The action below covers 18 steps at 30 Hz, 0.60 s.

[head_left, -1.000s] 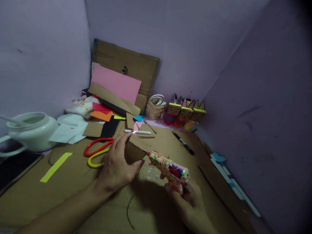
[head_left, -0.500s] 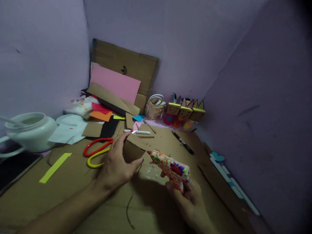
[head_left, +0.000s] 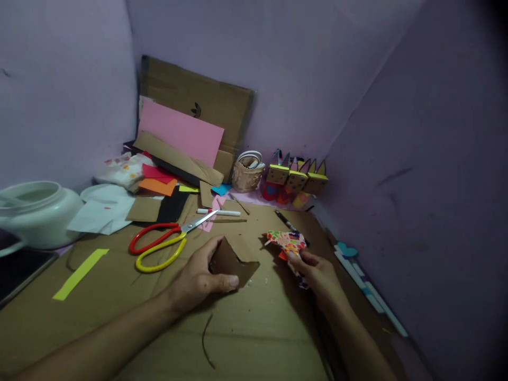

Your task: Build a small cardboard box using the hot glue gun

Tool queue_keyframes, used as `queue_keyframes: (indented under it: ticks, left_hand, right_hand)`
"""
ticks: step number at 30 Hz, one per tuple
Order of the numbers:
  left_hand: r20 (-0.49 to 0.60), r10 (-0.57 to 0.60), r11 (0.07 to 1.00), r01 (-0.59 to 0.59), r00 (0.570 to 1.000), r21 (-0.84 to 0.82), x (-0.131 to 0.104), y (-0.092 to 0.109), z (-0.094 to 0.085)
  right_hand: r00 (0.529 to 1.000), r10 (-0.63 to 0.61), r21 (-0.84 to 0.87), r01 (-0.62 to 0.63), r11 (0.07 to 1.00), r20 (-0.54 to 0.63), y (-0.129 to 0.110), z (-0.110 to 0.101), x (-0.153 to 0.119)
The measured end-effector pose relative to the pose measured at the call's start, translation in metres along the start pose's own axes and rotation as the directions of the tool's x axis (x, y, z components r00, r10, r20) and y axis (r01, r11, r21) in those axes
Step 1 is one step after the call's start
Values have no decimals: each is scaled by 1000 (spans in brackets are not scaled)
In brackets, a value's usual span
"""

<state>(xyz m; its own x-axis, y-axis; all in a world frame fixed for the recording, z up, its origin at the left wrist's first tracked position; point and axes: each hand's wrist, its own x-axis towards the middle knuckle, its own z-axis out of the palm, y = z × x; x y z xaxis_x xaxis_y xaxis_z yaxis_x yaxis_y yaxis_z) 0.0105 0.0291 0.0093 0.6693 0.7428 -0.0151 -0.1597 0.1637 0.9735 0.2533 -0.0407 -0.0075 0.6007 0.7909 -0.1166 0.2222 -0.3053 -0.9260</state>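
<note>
My left hand (head_left: 200,272) grips a small folded cardboard piece (head_left: 232,264), thumb in front and fingers behind it, just above the cardboard-covered table. In my right hand (head_left: 313,270) is a glue gun (head_left: 286,242) wrapped in flower-patterned covering, its nozzle turned left toward the cardboard piece but apart from it. Scissors (head_left: 182,235) with one red and one yellow handle loop lie left of the cardboard piece. Beyond it are a white marker (head_left: 219,212) with a red band and a black pen (head_left: 284,219), partly behind the glue gun.
A white pot (head_left: 43,211) and a dark phone (head_left: 24,275) sit at left, near a yellow paper strip (head_left: 81,274). Coloured paper and cardboard (head_left: 180,129) lean at the back. A small basket (head_left: 248,174) and decorated cardboard figures (head_left: 297,177) stand by the wall.
The cardboard piece has come nearer and tilted in my left hand, uncovering the scissors' blades. My right hand has drawn the glue gun away to the right and turned it.
</note>
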Motion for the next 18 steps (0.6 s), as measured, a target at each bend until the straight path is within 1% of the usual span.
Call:
queue_keyframes:
  ticks: [2,3,4,5,6,7,8,9,10,11,12,13,15,17,18]
  left_hand:
    - [-28,-12,998,14,1000,68,0,-4,-1]
    - [-40,-10,995,14,999,95,-1,-5,-3]
    - [-49,-7,994,12,999,110,-1,-5,-4]
    - [-52,-8,993,14,999,115,-2,-5,-5]
    - [-58,-9,994,16,998,112,-2,-4,-7]
    - [-61,-10,994,16,998,105,-3,-2,-9]
    - [-58,-15,995,21,998,98,-3,0,-10]
    - [-52,-23,995,27,998,93,-3,2,-11]
    - [-39,-27,995,31,999,91,-2,4,-12]
    - [-21,-27,996,28,999,90,-2,6,-13]
    - [2,-19,996,19,1000,84,-1,7,-14]
    - [27,-8,997,6,1000,73,-1,8,-14]
    - [76,11,999,-15,997,41,0,8,-15]
    - [114,4,999,-10,994,51,1,5,-16]
    - [124,11,994,-24,992,103,1,3,-16]
  right_hand:
    - [997,-9,-169,-5,986,-81,-3,-9,-2]
    - [987,-41,-301,-7,954,-152,-5,-12,-5]
    - [973,-108,-395,20,918,-204,-7,-15,-10]
    - [959,-197,-424,94,901,-206,-10,-15,-15]
    - [945,-284,-397,202,895,-160,-13,-14,-19]
    - [932,-357,-301,322,897,-66,-15,-11,-23]
    - [909,-413,-165,417,894,64,-18,-5,-26]
    - [874,-440,-22,454,891,207,-19,3,-28]
    - [824,-451,94,448,889,343,-20,12,-28]
    - [775,-441,160,416,895,453,-20,23,-26]
    - [742,-427,203,379,903,517,-19,34,-24]
    - [724,-406,230,335,914,558,-18,44,-21]
    - [705,-386,323,229,918,595,-15,60,-14]
    - [692,-387,400,152,904,609,-13,69,-11]
    - [687,-389,429,123,895,614,-12,70,-11]
